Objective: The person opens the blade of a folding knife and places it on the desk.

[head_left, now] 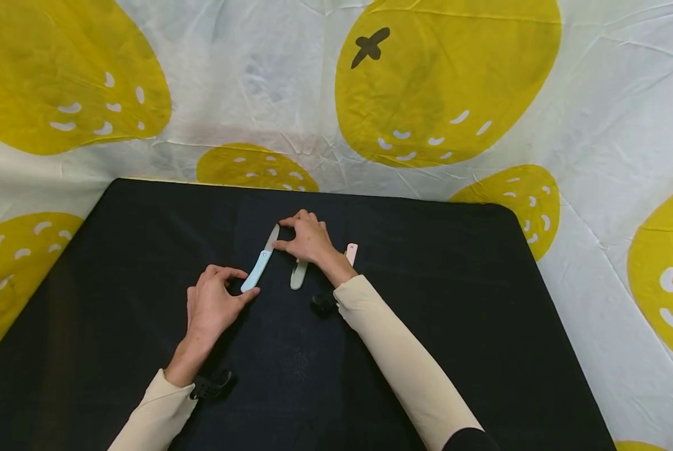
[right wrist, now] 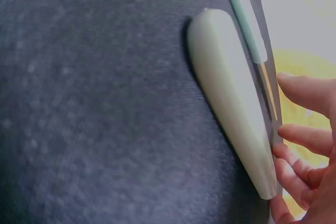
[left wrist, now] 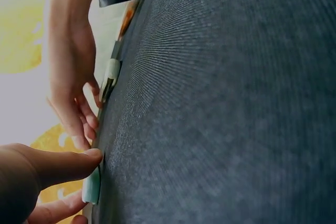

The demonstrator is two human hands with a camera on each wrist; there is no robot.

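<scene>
A folding knife with a light blue handle (head_left: 257, 270) lies unfolded on the black tabletop, its blade (head_left: 271, 238) pointing away. My left hand (head_left: 212, 300) pinches the handle's near end between thumb and forefinger; the left wrist view shows the thumb (left wrist: 71, 166) across it. At the blade end is my right hand (head_left: 308, 237), its forefinger by the tip and its thumb beside the blade. Under the right hand, partly covered, lies a pale green handle (head_left: 299, 275), large in the right wrist view (right wrist: 226, 93). A pink handle (head_left: 351, 252) shows past the right wrist, partly hidden.
The black-covered table (head_left: 455, 326) ends at a back edge beyond the hands. Behind it hangs a white cloth (head_left: 246, 75) with large yellow fruit prints. Black wrist cameras (head_left: 212, 385) sit under both wrists, close over the tabletop.
</scene>
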